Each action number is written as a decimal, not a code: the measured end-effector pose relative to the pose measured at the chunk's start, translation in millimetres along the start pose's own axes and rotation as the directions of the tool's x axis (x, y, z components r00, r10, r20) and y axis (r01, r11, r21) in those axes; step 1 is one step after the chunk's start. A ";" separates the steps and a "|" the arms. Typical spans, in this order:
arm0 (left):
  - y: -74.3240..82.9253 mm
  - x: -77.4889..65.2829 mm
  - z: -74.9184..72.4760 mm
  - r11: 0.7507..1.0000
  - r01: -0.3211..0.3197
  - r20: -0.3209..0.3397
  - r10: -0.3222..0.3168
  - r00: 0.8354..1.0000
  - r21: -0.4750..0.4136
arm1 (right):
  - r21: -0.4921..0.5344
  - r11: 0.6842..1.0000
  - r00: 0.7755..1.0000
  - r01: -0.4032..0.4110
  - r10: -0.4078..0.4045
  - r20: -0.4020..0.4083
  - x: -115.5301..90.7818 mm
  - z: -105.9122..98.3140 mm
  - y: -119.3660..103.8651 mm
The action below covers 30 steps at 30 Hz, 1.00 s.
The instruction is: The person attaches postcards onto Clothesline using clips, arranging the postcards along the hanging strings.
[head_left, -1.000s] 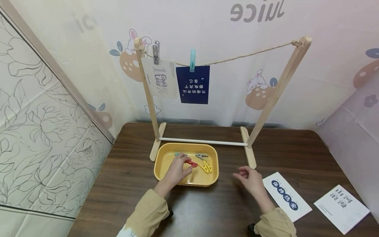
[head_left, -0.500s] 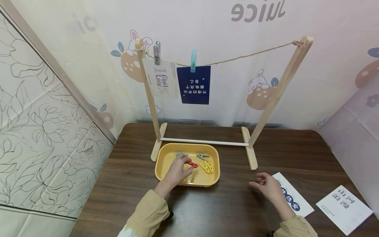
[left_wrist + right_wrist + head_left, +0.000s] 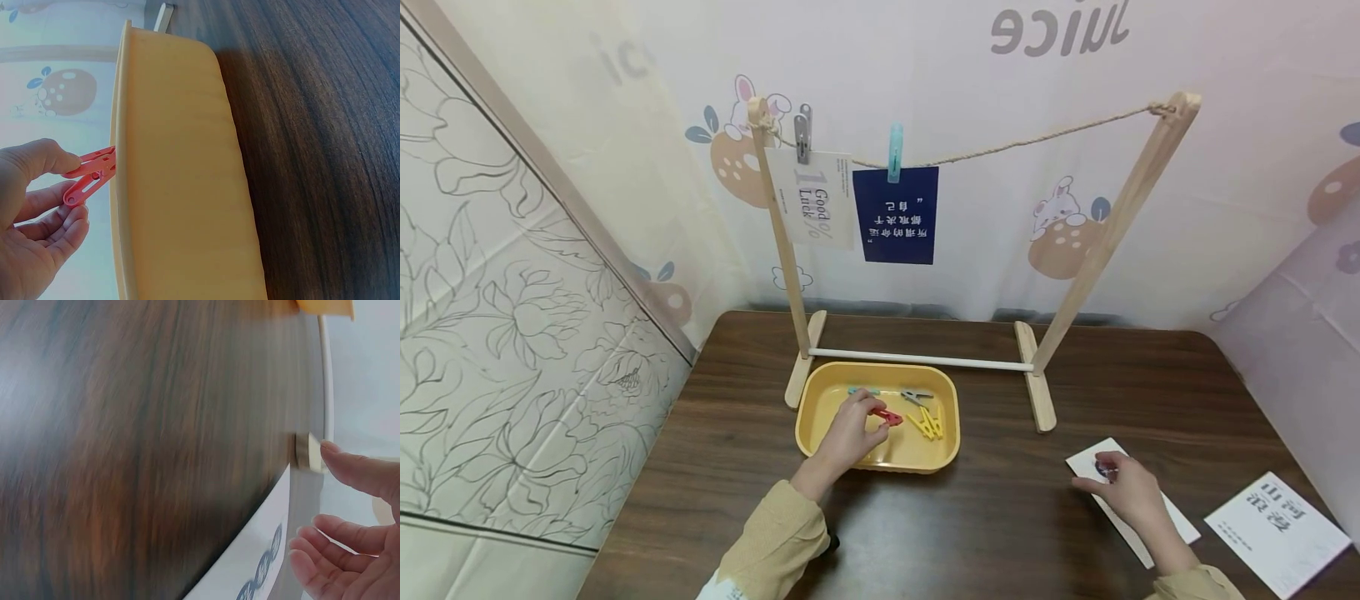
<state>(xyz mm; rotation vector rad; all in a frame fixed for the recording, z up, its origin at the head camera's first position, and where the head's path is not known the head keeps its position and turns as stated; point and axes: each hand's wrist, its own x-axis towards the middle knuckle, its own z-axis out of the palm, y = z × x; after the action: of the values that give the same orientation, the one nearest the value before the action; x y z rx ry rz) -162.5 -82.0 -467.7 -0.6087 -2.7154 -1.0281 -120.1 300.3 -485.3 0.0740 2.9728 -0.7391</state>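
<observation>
Over the yellow tray (image 3: 952,433), my left hand (image 3: 850,433) pinches a red clothespin (image 3: 94,172) between thumb and fingers. Inside the tray lie yellow clothespins (image 3: 927,423), a grey one and a teal one. My right hand (image 3: 1129,493) hovers above a white card with dark blue round characters (image 3: 265,559), thumb and fingers spread apart with nothing between them. Part of that card is hidden under the hand in the head view. Further right lies another white card (image 3: 1277,533) with grey characters.
A wooden rack (image 3: 1112,237) with a sagging rope (image 3: 1015,148) stands behind the tray. From the rope hang a white "Good Luck" card (image 3: 812,200) under a grey clothespin (image 3: 802,137) and a navy card (image 3: 897,218) under a teal clothespin (image 3: 895,154).
My right hand has moved right across the table, from beside the tray to over the nearer white card. The left hand stays over the tray, still pinching the red clothespin.
</observation>
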 end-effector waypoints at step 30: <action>-0.5 -7.1 4.3 0.999 0.033 0.010 -0.032 0.999 -0.039 | -0.099 0.983 0.985 -0.155 0.161 0.064 0.0 -7.6 54.2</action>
<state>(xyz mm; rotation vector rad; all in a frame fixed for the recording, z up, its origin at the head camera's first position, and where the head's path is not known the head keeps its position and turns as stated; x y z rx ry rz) -156.4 -81.7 -473.4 -0.5789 -2.7279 -1.0917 -117.0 351.7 -503.8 0.2686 2.8864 -0.5700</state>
